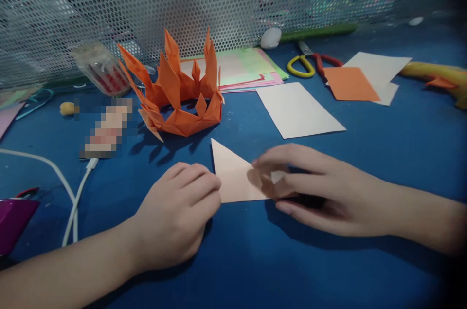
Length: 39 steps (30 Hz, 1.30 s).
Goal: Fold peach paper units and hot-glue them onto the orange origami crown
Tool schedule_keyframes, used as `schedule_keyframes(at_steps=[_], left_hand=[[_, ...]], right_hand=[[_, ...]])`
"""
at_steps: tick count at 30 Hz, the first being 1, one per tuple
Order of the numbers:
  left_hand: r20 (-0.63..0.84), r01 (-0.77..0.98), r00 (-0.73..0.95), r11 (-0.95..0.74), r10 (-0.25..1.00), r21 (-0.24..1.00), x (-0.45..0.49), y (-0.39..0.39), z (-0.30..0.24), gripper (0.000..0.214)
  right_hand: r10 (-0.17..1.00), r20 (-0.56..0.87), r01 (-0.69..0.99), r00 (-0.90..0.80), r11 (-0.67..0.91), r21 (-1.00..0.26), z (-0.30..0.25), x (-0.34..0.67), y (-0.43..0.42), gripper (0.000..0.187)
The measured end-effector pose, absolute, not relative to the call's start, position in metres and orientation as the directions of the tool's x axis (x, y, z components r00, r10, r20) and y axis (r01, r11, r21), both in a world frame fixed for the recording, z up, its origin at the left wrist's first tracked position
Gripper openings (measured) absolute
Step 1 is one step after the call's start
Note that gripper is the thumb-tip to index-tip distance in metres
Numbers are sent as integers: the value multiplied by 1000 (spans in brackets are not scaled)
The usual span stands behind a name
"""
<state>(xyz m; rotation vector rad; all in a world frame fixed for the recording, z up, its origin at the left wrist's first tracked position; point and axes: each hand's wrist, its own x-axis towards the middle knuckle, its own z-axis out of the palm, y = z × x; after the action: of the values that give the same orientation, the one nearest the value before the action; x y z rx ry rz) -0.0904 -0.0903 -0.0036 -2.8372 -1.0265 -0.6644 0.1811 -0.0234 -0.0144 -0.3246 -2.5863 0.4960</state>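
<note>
A pale peach sheet of paper point(233, 180), folded into a triangle, lies on the blue table point(237, 260). My left hand point(178, 211) is closed at the paper's left edge, its fingertips curled out of sight there. Over the right corner, my right hand point(321, 187) has its fingers bent and apart. Those fingers cast a shadow on the paper and are slightly blurred; whether they touch it is hard to see. Behind the paper stands an orange folded-paper crown point(186, 121) with tall points.
A white sheet point(299, 109) and an orange square point(350, 84) lie at the right, near yellow-and-red-handled scissors point(301, 66). Stacked coloured paper point(244, 68) and a jar point(102, 70) stand by the perforated screen point(219, 2). A white cable point(75, 207) runs to a pixelated object point(109, 129).
</note>
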Motion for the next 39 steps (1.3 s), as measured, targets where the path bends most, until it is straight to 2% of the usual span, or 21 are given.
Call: schedule_keyframes(at_steps=[2, 4, 7, 11, 13, 15, 18, 21, 23, 27, 28, 33, 39], left_hand=[[372, 660, 601, -701, 708, 269, -91, -90, -7, 26], [360, 684, 510, -622, 781, 382, -90, -91, -9, 24], [379, 711, 430, -566, 820, 417, -88, -91, -11, 29], [270, 722, 413, -494, 870, 485, -89, -88, -11, 46], [254, 691, 414, -484, 874, 537, -91, -86, -9, 43], [271, 627, 427, -499, 862, 598, -91, -84, -5, 28], [301, 504, 429, -502, 852, 703, -87, -85, 4, 9], [256, 440, 429, -448, 866, 779, -79, -89, 12, 12], [195, 420, 439, -392, 877, 818, -73, -92, 16, 13], [90, 447, 457, -316, 885, 837, -66, -94, 21, 20], [88, 452, 453, -314, 887, 835, -65, -94, 21, 19], [86, 384, 363, -233, 928, 894, -64, -95, 17, 6], [155, 332, 313, -261, 937, 907, -59, -95, 18, 17]], right_hand=[[415, 404, 222, -815, 868, -444, -17, 181, -23, 6], [497, 357, 284, -791, 815, -505, -18, 180, -23, 20], [555, 283, 321, -782, 748, -581, -16, 178, -24, 33], [635, 170, 344, -753, 601, -722, -9, 177, -31, 31], [692, 101, 322, -715, 454, -831, -7, 176, -36, 29], [740, 49, 248, -671, 286, -926, -5, 175, -40, 33], [723, -25, 101, -691, 63, -993, -3, 174, -43, 49], [627, -114, 49, -771, -120, -992, -1, 171, -43, 60], [594, -147, 41, -791, -188, -981, 0, 167, -44, 60], [650, -178, 66, -739, -193, -979, -3, 160, -50, 29], [674, -185, 86, -715, -178, -980, -4, 160, -52, 26], [731, -167, 135, -662, -104, -985, -6, 158, -60, 27], [798, -93, 97, -595, -44, -994, -5, 156, -63, 25]])
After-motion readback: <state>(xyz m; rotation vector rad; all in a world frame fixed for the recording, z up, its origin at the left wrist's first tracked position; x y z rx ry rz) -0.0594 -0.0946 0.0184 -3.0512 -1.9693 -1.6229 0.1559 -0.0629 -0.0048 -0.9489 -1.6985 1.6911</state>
